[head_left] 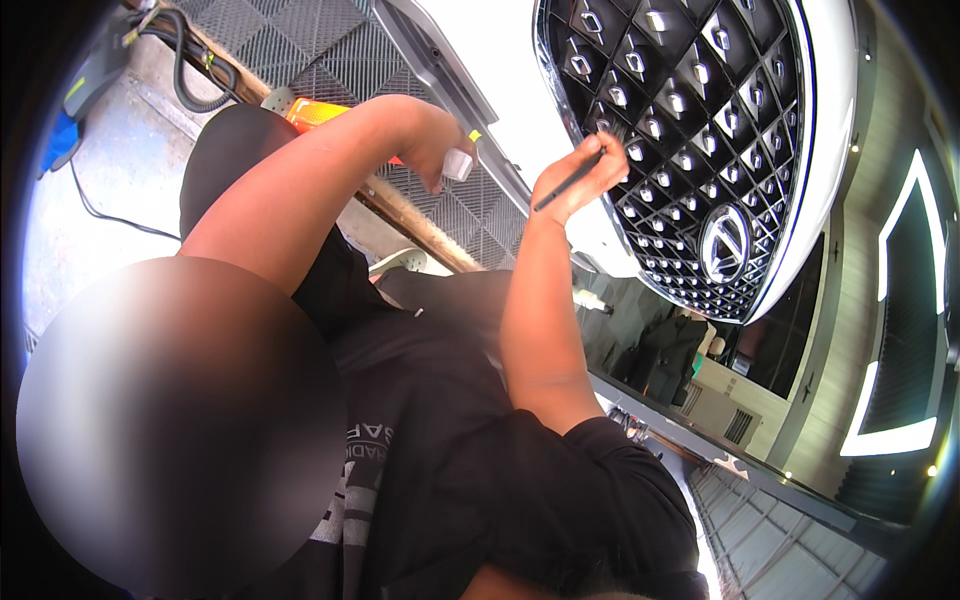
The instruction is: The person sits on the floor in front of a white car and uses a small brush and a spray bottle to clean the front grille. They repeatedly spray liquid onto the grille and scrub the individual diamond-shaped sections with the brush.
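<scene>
My left hand (pixel 438 148) is closed around the neck of a spray bottle, whose white head (pixel 457 165) with a yellow tip pokes out by my fingers. An orange bottle body (pixel 313 112), seemingly its own, is partly hidden behind my left forearm. Between the fingers of my right hand (pixel 585 178) is a slim black brush (pixel 572 180). Its handle slants down to the left, and its bristle end is at the edge of the black grille (pixel 690 160) of a white car, hard to make out against the dark mesh. Chrome studs dot this grille.
A chrome round emblem (pixel 725 245) sits low in the grille. White bodywork (pixel 500 60) runs alongside. Grey ribbed floor tiles (pixel 330 50) border a pale floor with a black hose (pixel 185 65) and a thin cable (pixel 110 212). Bright light panels (pixel 890 440) show at right.
</scene>
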Tool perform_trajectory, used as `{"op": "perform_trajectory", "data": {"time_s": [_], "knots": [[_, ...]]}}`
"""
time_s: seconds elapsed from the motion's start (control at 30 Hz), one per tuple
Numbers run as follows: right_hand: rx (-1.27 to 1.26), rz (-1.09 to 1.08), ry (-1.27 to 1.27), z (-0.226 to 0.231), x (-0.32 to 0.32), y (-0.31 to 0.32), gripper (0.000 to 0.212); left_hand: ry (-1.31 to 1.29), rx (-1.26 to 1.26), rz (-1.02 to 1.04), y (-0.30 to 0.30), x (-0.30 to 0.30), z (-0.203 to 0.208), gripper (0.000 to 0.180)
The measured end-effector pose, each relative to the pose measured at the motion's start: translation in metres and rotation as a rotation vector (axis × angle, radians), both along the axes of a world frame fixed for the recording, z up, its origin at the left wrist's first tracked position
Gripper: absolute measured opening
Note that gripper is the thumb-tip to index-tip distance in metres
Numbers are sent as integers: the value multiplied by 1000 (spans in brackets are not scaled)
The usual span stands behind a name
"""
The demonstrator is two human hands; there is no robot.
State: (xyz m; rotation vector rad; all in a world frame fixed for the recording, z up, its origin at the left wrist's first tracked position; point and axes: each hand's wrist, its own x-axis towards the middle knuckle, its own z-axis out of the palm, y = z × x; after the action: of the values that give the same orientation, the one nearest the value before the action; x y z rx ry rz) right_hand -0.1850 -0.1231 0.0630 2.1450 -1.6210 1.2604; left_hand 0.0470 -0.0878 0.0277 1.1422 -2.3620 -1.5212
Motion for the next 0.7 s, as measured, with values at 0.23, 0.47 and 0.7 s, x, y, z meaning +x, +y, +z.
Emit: {"op": "perform_trajectory", "data": {"time_s": [0.23, 0.47, 0.7], "knots": [[-26, 120, 4, 11, 13, -6, 15, -25, 9, 5, -1, -1, 0, 81], [24, -44, 112, -11, -23, 5, 10, 3, -15, -33, 0, 5, 6, 81], [189, 268, -91, 21, 17, -19, 22, -12, 2, -1, -3, -2, -2, 82]]}}
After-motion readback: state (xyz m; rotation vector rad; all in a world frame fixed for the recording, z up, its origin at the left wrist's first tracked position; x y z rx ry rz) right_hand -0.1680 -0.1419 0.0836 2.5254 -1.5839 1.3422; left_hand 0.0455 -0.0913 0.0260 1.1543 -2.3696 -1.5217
